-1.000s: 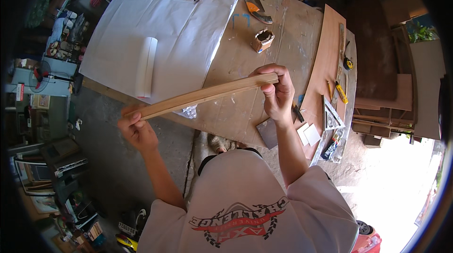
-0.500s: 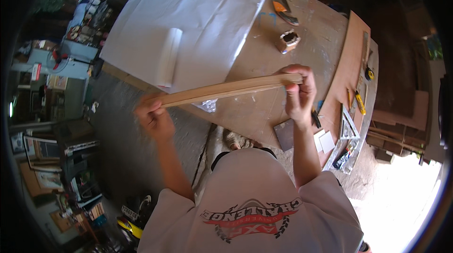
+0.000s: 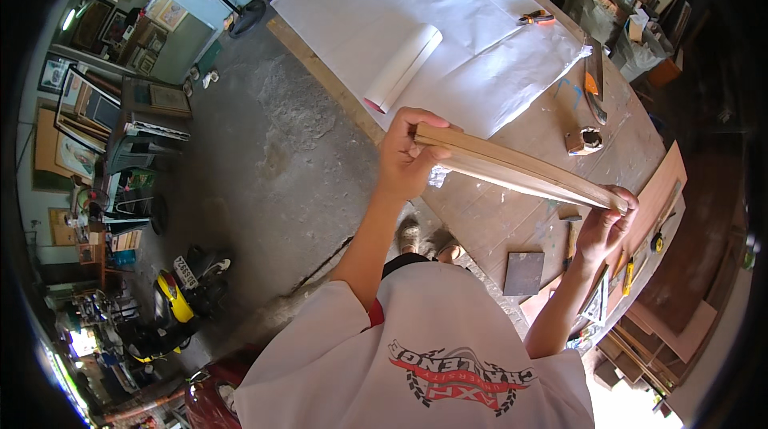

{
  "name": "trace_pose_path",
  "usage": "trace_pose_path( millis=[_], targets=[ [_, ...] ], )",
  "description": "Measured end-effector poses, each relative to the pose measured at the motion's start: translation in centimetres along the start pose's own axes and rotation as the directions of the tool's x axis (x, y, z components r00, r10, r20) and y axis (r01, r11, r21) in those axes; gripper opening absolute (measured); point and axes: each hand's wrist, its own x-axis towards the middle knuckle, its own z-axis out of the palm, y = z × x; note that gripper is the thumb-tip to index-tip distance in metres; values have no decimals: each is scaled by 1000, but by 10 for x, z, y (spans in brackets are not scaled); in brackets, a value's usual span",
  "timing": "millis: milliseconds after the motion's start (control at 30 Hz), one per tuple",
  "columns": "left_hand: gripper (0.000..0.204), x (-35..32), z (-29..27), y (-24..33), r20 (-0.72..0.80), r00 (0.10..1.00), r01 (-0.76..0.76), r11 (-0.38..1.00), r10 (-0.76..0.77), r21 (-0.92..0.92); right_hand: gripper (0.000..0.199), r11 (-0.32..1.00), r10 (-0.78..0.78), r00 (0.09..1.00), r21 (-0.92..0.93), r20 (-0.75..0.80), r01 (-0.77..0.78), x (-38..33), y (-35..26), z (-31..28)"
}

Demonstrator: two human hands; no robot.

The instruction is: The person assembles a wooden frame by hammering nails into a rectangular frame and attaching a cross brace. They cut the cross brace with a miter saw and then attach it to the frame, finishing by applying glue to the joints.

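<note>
Both of my hands hold a few long, pale wooden strips [image 3: 520, 167] stacked together, up in the air over the table's near edge. My left hand [image 3: 406, 155] is closed round their left end, thumb and fingers pinching it. At the lower right end, my right hand [image 3: 606, 225] grips the strips between thumb and fingers. The bundle slants down from left to right in the picture. Beneath and beyond it lies the brown wooden table [image 3: 488, 197], with a white sheet [image 3: 472, 13] spread over its far left part.
A white roll [image 3: 404, 69] lies on the sheet, near orange-handled pliers [image 3: 536, 18]. On the table are a handsaw [image 3: 593, 81], a small open box [image 3: 584, 141], a hammer [image 3: 570, 241], a dark square plate [image 3: 524, 273] and a yellow cutter [image 3: 628, 277]. A motorcycle [image 3: 180, 297] stands at left.
My view has swung left, so the table appears farther right. The strips have turned from sloping up rightward to sloping down rightward, with both hands still holding their ends.
</note>
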Motion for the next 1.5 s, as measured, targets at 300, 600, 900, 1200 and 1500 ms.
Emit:
trace_pose_path(
  millis=[300,600,900,1200,1500],
  targets=[
    [28,6,6,-9,-10,979,-206,978,206,-43,53,1000,13,1000,0,10,-13,3,-5,-2],
    [27,1,-15,-18,-29,973,-210,937,227,280,39,997,42,998,-69,-36,-44,3,-15,20],
    [59,18,-52,28,-93,935,-236,797,342,556,39,977,149,969,-181,196,-113,16,-67,97],
    [37,43,47,107,560,828,-525,325,-20,787,29,973,-110,953,-166,281,161,34,-79,155],
    [29,50,28,96,412,909,-403,388,64,829,40,986,-54,929,-130,366,108,46,-82,177]
  ],
)
